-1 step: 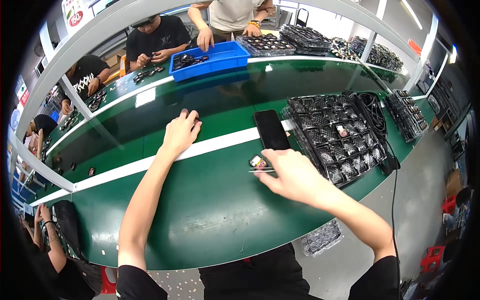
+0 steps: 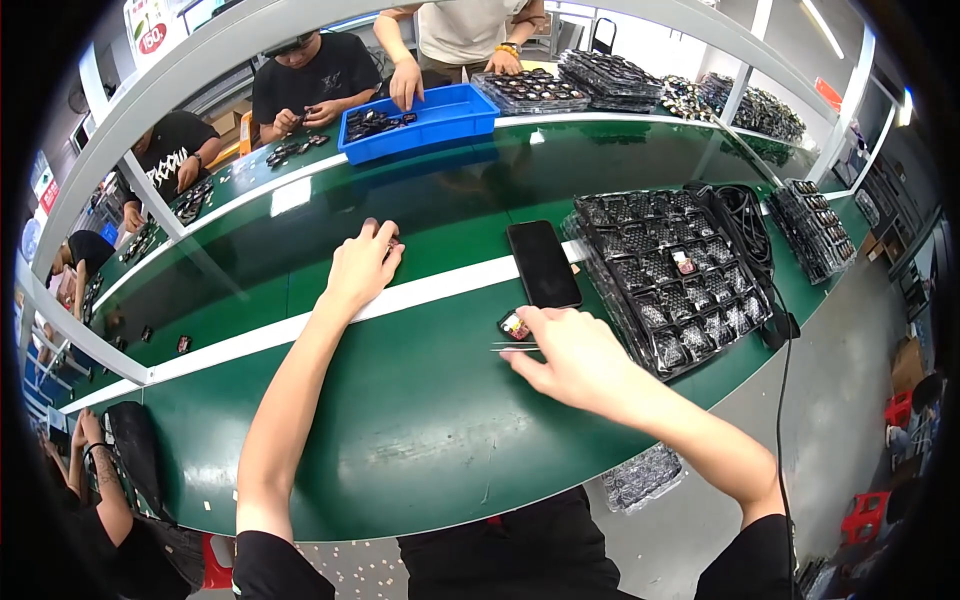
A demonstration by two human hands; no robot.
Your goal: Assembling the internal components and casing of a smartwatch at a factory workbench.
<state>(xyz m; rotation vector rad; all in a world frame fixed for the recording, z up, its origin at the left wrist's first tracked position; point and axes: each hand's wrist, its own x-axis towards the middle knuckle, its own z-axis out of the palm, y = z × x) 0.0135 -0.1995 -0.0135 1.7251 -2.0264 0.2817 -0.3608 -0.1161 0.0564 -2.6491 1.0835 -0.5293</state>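
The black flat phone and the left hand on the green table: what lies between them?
In the head view, only bare green table and its white stripe lie between the left hand and the black flat phone.

Glossy green bench top, black glass-smooth phone, thin metal tweezers.

worktop: long green worktop with a white stripe along it
frame: pale metal rail arching overhead from 9 to 1 o'clock
floor: grey speckled floor at 3 o'clock
light: ceiling strip lights at 1 o'clock
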